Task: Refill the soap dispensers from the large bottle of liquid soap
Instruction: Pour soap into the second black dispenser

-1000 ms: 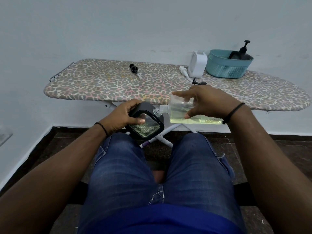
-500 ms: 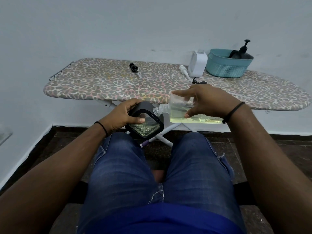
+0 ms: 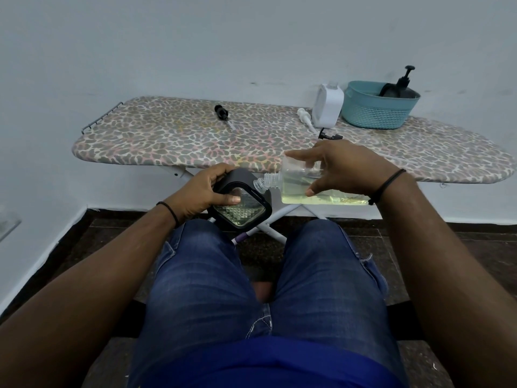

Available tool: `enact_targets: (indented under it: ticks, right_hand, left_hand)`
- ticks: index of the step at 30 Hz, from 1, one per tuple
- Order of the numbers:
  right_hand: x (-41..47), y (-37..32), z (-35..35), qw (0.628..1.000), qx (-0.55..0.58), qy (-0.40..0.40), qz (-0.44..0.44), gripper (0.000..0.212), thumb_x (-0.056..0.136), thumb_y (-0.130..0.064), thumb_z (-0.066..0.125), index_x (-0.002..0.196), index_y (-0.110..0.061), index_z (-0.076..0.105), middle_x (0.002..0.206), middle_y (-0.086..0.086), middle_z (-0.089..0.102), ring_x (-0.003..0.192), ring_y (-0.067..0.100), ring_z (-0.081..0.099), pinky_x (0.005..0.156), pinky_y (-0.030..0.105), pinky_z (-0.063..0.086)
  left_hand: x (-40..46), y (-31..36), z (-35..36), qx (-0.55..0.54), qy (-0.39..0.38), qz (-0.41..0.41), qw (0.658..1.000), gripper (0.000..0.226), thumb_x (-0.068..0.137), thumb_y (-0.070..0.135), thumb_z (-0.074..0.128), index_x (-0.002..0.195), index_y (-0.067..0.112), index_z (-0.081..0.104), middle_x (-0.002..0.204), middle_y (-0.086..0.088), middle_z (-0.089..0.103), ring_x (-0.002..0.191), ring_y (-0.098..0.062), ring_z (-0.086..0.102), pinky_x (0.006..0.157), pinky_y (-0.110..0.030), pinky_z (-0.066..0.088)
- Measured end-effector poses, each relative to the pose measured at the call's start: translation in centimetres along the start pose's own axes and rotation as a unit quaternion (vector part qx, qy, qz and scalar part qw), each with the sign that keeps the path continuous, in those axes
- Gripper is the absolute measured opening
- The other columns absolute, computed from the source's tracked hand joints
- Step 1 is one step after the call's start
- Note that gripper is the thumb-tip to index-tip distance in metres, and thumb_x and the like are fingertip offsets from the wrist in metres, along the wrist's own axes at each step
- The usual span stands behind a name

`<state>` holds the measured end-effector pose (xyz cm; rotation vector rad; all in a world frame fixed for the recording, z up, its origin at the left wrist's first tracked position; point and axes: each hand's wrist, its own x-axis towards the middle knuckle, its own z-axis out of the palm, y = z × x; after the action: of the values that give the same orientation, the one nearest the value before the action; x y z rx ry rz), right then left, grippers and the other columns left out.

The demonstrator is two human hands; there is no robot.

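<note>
Pale yellow liquid lies along the lower side of the clear bottle [image 3: 307, 186], which the right hand [image 3: 344, 166] holds tipped on its side, fingers [image 3: 300, 156] spread over the top and thumb pressed underneath. Its threaded, uncapped neck points left and meets the upper corner of the black soap dispenser [image 3: 240, 204]. The left hand [image 3: 201, 193] grips that dispenser, fingers curled over its top edge and thumb laid across its clear, faceted front, which is tilted up toward the person. Both things are held in the air just in front of the ironing board [image 3: 181, 135], above the person's knees in blue jeans [image 3: 201, 289]. Each wrist carries a thin black band.

On the leopard-print board, a black pump head [image 3: 222, 112] lies near the middle. Toward the right stands a white dispenser [image 3: 327, 106] with a white pump [image 3: 306, 116] lying just beside it, and a small black part [image 3: 328, 134] in front. Further right sits a teal basket [image 3: 377, 110] holding a dark pump bottle [image 3: 401, 85]. The board stands against a plain white wall, over a dark tiled floor.
</note>
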<state>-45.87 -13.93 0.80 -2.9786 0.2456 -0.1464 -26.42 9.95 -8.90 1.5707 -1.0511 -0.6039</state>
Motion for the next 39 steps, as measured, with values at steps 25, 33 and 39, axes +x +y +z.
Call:
enact_targets:
  ticks: [25, 33, 39]
  right_hand:
    - [0.07, 0.09, -0.08, 1.0, -0.008, -0.003, -0.004, 0.087, 0.071, -0.042, 0.085, 0.144, -0.052, 0.039, 0.1, -0.017, 0.055, 0.084, 0.005, 0.046, 0.061, 0.028, 0.036]
    - [0.02, 0.11, -0.15, 1.0, -0.005, -0.005, -0.005, 0.087, 0.071, -0.042, 0.085, 0.144, -0.052, 0.039, 0.103, -0.015, 0.057, 0.087, 0.007, 0.048, 0.064, 0.03, 0.038]
    - [0.06, 0.16, -0.05, 1.0, -0.01, -0.007, -0.007, 0.087, 0.071, -0.043, 0.085, 0.145, -0.052, 0.038, 0.105, -0.014, 0.058, 0.088, 0.007, 0.047, 0.066, 0.031, 0.04]
  left_hand:
    - [0.03, -0.05, -0.06, 0.005, -0.002, 0.005, 1.0, 0.047, 0.078, 0.001, 0.083, 0.117, 0.017, 0.063, 0.109, -0.001, 0.07, 0.104, -0.015, 0.067, 0.094, -0.029, 0.054]
    - [-0.01, 0.12, 0.1, 0.008, -0.004, 0.009, 1.0, 0.047, 0.078, 0.0, 0.08, 0.119, 0.016, 0.062, 0.11, -0.001, 0.069, 0.105, -0.014, 0.067, 0.092, -0.025, 0.053]
    - [0.0, 0.14, 0.17, 0.0, -0.004, 0.002, 1.0, 0.048, 0.079, -0.007, 0.078, 0.118, 0.016, 0.062, 0.111, -0.002, 0.069, 0.105, -0.011, 0.068, 0.09, -0.023, 0.053]
